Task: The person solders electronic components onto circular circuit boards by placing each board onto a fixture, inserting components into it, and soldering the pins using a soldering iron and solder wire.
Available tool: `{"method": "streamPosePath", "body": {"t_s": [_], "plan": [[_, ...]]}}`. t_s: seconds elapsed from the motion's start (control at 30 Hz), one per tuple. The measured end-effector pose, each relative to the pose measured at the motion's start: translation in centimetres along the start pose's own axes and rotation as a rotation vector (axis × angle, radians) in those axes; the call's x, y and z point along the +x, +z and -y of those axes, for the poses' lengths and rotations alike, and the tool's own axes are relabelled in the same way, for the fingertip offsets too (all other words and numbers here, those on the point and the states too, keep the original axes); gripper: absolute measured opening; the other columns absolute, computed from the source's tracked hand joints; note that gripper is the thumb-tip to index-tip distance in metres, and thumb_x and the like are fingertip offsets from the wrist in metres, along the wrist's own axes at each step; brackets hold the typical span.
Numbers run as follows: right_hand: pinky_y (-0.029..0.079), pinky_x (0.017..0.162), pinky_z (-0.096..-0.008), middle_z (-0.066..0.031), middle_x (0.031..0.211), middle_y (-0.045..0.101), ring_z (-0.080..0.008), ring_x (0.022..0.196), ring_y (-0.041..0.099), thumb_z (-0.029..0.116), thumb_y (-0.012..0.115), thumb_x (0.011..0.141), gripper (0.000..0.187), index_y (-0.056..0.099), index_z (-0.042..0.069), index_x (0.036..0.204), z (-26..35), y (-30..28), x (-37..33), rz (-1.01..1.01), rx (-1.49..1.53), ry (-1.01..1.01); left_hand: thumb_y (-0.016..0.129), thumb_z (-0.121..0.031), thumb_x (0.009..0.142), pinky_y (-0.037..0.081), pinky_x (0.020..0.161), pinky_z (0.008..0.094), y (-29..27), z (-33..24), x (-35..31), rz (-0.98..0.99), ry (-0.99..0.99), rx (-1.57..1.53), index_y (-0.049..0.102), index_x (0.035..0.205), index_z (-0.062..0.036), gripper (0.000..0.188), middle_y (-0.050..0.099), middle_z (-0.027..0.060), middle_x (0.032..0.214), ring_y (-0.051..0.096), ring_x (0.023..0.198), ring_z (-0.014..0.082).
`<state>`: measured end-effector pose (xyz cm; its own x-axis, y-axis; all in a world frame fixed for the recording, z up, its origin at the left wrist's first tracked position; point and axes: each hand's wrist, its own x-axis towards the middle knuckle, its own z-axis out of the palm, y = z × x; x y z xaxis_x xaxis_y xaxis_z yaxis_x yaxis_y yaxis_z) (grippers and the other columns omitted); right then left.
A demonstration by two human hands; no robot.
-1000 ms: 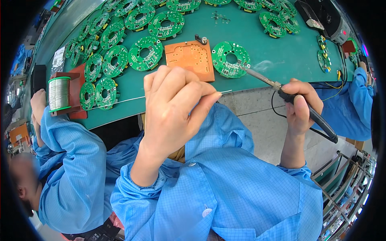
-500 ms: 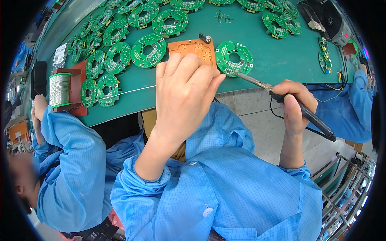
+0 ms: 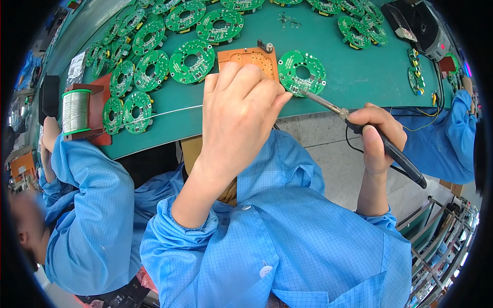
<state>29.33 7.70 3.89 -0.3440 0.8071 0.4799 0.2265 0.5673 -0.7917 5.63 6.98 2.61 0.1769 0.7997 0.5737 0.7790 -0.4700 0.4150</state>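
My right hand (image 3: 379, 134) grips the black handle of a soldering iron (image 3: 328, 105). Its tip meets the near edge of a ring-shaped green circuit board (image 3: 288, 77). My left hand (image 3: 240, 110) is closed, fingers pinched on solder wire (image 3: 177, 110), which runs left to a spool (image 3: 76, 112) on a brown stand. Thumb and fingertip are close to the board's near edge, beside the iron's tip; the wire end there is too small to make out. Behind my left hand lies an orange fixture (image 3: 267, 59) with a black clamp, partly hidden by the knuckles.
Several green ring boards (image 3: 192, 60) cover the left and back of the green table (image 3: 349, 77). More boards (image 3: 354, 32) lie at the back right, near a black soldering station (image 3: 434, 41). A co-worker's blue sleeve (image 3: 92, 200) is close on my left; another person sits at the right.
The view has shifted slightly, moving the table's contents a little to the right. Both hands hold the same pose, with the iron's tip still at the board's near edge.
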Motion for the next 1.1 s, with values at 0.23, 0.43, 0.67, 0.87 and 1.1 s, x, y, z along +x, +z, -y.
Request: {"method": "streamPosePath", "body": {"t_s": [0.23, 0.43, 0.67, 0.87, 1.1], "plan": [[0.034, 0.048, -0.0252, -0.0086, 0.067, 0.06, -0.012, 0.054, 0.047, 0.016, 0.059, 0.08, 0.024, 0.066, -0.006, 0.087, 0.2, 0.0, 0.0, 0.005, -0.016, -0.01, 0.074, -0.014, 0.071, 0.034, 0.065, 0.032, 0.0, 0.0, 0.0, -0.004, 0.009, -0.009, 0.064, 0.072, -0.0086, 0.012, 0.053, 0.0003, 0.07, 0.049, 0.072, 0.0188], [0.033, 0.049, -0.0251, -0.0079, 0.066, 0.059, -0.0117, 0.054, 0.047, 0.015, 0.059, 0.081, 0.023, 0.066, -0.006, 0.087, 0.3, 0.1, 0.0, 0.008, -0.019, -0.009, 0.074, -0.015, 0.071, 0.034, 0.065, 0.0322, 0.0, 0.0, 0.1, -0.008, 0.011, -0.015, 0.064, 0.072, -0.0086, 0.012, 0.052, 0.0002, 0.07, 0.049, 0.072, 0.019], [0.035, 0.05, -0.0248, -0.0081, 0.067, 0.06, -0.0121, 0.055, 0.048, 0.015, 0.059, 0.08, 0.023, 0.066, -0.005, 0.087, 0.4, 0.1, -0.1, 0.004, -0.033, -0.004, 0.075, -0.014, 0.071, 0.035, 0.066, 0.0318, -0.4, 0.0, 0.0, -0.009, 0.012, -0.024, 0.065, 0.072, -0.0087, 0.011, 0.053, 0.0007, 0.071, 0.049, 0.073, 0.019], [0.029, 0.047, -0.0183, -0.0072, 0.07, 0.054, -0.0076, 0.055, 0.046, 0.028, 0.055, 0.089, 0.04, 0.059, -0.011, 0.097, -1.0, -1.1, -1.4, -0.207, 0.007, -0.008, 0.077, -0.015, 0.066, 0.036, 0.066, 0.0316, -3.4, -0.4, -0.3, 0.06, 0.021, -0.152, 0.067, 0.072, -0.0088, 0.013, 0.052, 0.0019, 0.073, 0.049, 0.071, 0.0194], [0.037, 0.048, -0.0217, -0.0041, 0.065, 0.051, -0.0088, 0.053, 0.046, 0.024, 0.049, 0.095, 0.039, 0.051, -0.01, 0.114, -1.9, 0.0, -0.5, -0.294, 0.045, 0.006, 0.079, -0.02, 0.063, 0.038, 0.072, 0.0347, -4.3, 0.1, -0.6, 0.249, 0.043, -0.22, 0.068, 0.077, -0.008, 0.022, 0.056, 0.0039, 0.084, 0.05, 0.08, 0.0223]]}}
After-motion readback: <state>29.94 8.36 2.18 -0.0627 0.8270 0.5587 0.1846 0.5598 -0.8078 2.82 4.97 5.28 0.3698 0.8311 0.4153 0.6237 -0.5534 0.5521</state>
